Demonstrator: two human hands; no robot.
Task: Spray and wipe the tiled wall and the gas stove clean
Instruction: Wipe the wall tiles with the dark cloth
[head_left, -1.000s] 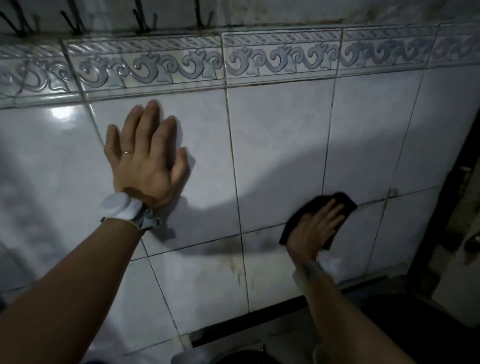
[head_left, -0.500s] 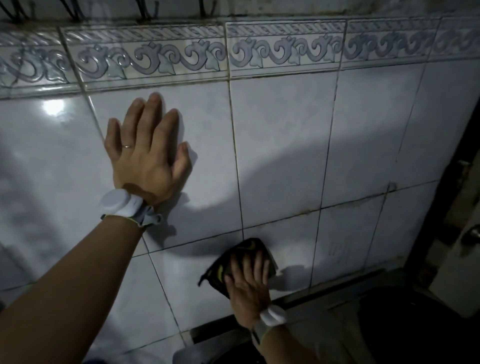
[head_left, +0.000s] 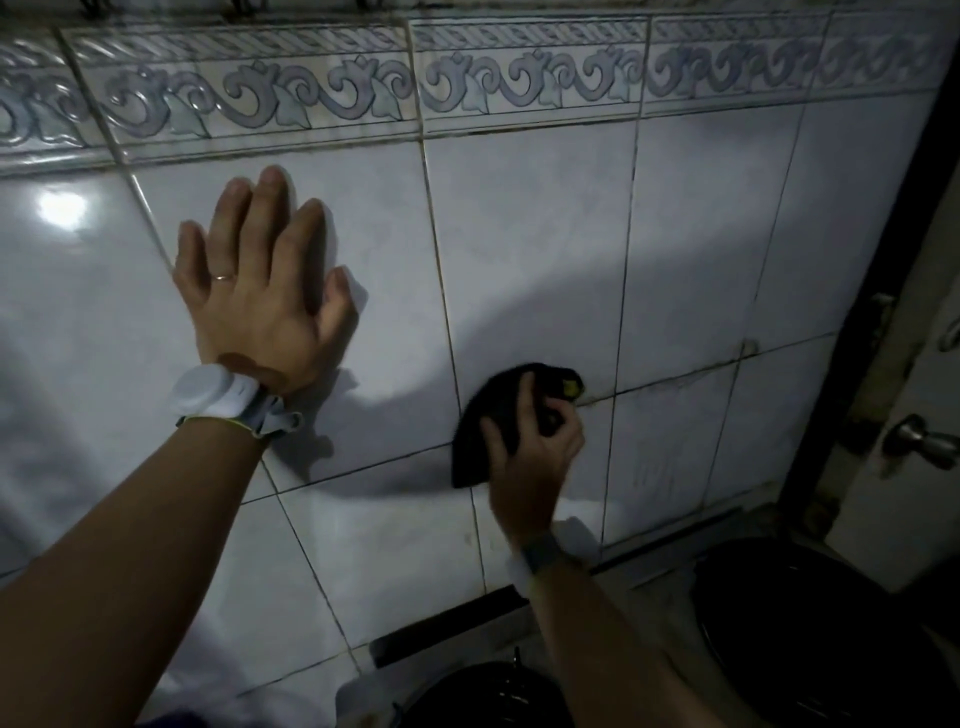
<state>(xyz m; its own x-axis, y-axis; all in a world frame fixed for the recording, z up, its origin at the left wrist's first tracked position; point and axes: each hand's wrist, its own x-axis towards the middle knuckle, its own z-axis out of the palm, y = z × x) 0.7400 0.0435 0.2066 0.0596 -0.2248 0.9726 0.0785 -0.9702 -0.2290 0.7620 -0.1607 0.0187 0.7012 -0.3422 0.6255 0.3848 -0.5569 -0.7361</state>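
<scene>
Head view. The left hand (head_left: 260, 291) lies flat with straight, spread fingers, its palm pressed on the glossy white tiled wall (head_left: 701, 249) just below the grey scroll-patterned border tiles (head_left: 311, 98); it holds nothing and looks like a brace. The right hand (head_left: 535, 452) has its fingers curled round a crumpled black cloth (head_left: 478, 436), held against the wall at a horizontal grout line, lower and to the right. Dark grime (head_left: 685, 376) shows along the grout right of the cloth, and the low tiles carry faint marks. Judgement: wall wiping is mid-way, with the right and lower sections left. No spray bottle is in view. Dark round shapes (head_left: 467, 696) sit at the bottom edge, too dim to identify; the gas stove is presumably there and not yet wiped.
</scene>
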